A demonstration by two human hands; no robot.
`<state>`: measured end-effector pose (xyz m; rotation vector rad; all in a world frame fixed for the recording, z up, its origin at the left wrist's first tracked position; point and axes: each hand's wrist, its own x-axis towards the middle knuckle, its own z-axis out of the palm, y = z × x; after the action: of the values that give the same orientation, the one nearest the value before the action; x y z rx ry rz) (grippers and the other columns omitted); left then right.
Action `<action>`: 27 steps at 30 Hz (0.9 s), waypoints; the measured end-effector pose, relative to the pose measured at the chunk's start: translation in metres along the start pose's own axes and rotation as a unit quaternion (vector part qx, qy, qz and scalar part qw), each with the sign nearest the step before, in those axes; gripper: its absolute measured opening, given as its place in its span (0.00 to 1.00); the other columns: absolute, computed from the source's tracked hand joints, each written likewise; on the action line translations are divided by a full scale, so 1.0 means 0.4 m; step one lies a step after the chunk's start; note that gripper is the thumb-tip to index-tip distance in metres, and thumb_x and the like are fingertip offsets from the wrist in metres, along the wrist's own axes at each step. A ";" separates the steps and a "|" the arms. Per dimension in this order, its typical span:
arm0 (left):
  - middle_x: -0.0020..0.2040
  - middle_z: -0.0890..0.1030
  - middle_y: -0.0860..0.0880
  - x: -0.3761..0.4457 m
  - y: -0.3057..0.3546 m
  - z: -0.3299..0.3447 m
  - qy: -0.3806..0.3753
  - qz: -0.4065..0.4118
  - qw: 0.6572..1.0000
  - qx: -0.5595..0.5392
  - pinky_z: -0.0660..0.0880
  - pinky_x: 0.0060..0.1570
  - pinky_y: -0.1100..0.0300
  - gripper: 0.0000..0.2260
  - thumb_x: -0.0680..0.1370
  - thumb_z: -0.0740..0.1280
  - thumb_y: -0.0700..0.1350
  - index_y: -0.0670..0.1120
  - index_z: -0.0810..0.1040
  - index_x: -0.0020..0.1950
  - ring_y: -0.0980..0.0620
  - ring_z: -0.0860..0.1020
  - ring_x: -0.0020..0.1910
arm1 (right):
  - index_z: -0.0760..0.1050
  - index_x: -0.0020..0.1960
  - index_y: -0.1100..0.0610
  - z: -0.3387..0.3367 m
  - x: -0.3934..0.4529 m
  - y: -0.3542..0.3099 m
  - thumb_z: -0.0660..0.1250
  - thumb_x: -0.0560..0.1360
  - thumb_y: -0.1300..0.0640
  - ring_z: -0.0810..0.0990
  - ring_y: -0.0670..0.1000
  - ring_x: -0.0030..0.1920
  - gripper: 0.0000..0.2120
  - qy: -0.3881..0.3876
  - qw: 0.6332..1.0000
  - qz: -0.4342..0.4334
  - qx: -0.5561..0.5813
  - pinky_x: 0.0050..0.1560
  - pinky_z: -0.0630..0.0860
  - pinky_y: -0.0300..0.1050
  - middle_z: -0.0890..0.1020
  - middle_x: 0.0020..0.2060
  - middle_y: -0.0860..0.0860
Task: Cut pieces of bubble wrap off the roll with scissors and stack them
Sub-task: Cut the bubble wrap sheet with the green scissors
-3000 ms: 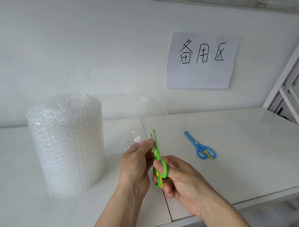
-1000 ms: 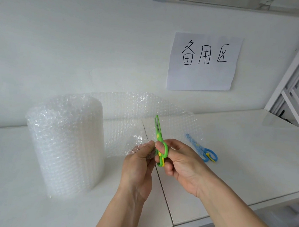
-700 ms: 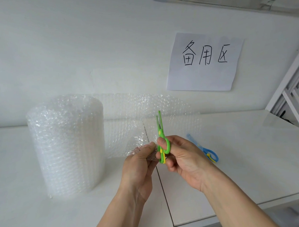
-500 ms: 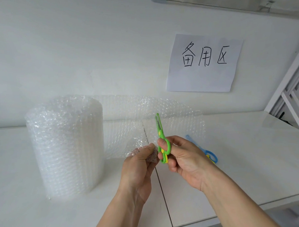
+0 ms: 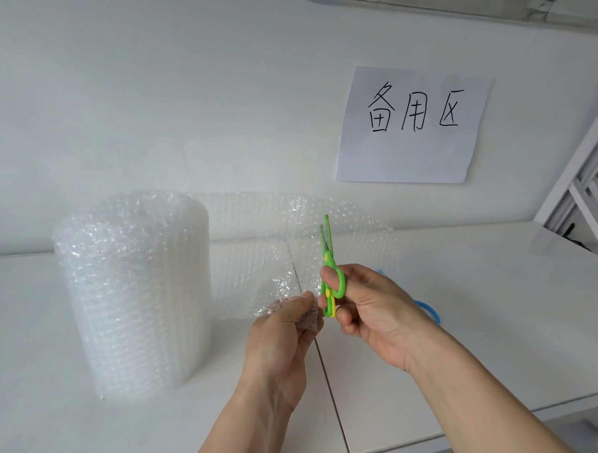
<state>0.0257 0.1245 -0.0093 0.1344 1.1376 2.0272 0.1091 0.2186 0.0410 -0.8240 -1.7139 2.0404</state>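
Note:
A large upright roll of bubble wrap [image 5: 134, 288] stands on the left of the white table. Its loose sheet [image 5: 258, 259] runs to the right from the roll, standing on edge. My left hand [image 5: 283, 333] pinches the sheet's lower edge. My right hand [image 5: 369, 309] grips green scissors [image 5: 329, 269], blades pointing up and slightly apart, partway up the sheet just right of my left hand. The sheet continues right of the blades [image 5: 363, 244].
Blue scissors [image 5: 428, 311] lie on the table behind my right hand, mostly hidden. A paper sign [image 5: 413, 125] hangs on the wall. A white frame [image 5: 584, 193] stands at the right. A seam [image 5: 328, 379] splits the table [image 5: 500, 320].
The green scissors have travelled upward through the sheet from its lower edge. The part of the sheet right of the blades has swung out, covering the blue scissors more. My left hand keeps its pinch.

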 end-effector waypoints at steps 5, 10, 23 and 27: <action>0.38 0.79 0.43 0.000 0.002 0.002 0.010 -0.007 1.000 0.003 0.78 0.48 0.57 0.03 0.76 0.68 0.38 0.39 0.80 0.45 0.51 0.78 0.38 | 0.78 0.52 0.55 -0.005 0.010 -0.008 0.75 0.66 0.45 0.70 0.46 0.26 0.20 -0.012 1.000 0.007 -0.018 0.29 0.68 0.38 0.84 0.38 0.55; 0.37 0.78 0.43 0.002 0.002 0.002 0.023 -0.010 1.000 -0.009 0.79 0.50 0.55 0.03 0.76 0.68 0.37 0.38 0.79 0.45 0.49 0.79 0.39 | 0.78 0.53 0.56 -0.008 0.019 -0.014 0.75 0.67 0.47 0.67 0.45 0.24 0.20 -0.001 1.000 0.004 -0.010 0.28 0.66 0.36 0.82 0.33 0.54; 0.37 0.78 0.42 -0.002 0.003 0.005 0.031 -0.017 0.999 -0.005 0.79 0.52 0.53 0.02 0.75 0.69 0.37 0.38 0.80 0.43 0.47 0.79 0.40 | 0.78 0.50 0.55 -0.008 0.038 -0.027 0.76 0.67 0.48 0.66 0.45 0.24 0.17 0.010 1.000 -0.005 0.005 0.27 0.65 0.37 0.81 0.32 0.53; 0.37 0.78 0.42 -0.003 0.002 0.007 0.036 -0.020 0.999 -0.003 0.79 0.52 0.53 0.02 0.75 0.70 0.36 0.37 0.80 0.43 0.47 0.79 0.40 | 0.78 0.47 0.54 -0.010 0.040 -0.032 0.76 0.63 0.45 0.68 0.45 0.25 0.19 0.007 1.000 -0.010 0.009 0.27 0.66 0.37 0.82 0.35 0.55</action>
<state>0.0272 0.1254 -0.0069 0.0371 1.1698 2.0142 0.0980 0.2343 0.0497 -0.8109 -1.6857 2.0292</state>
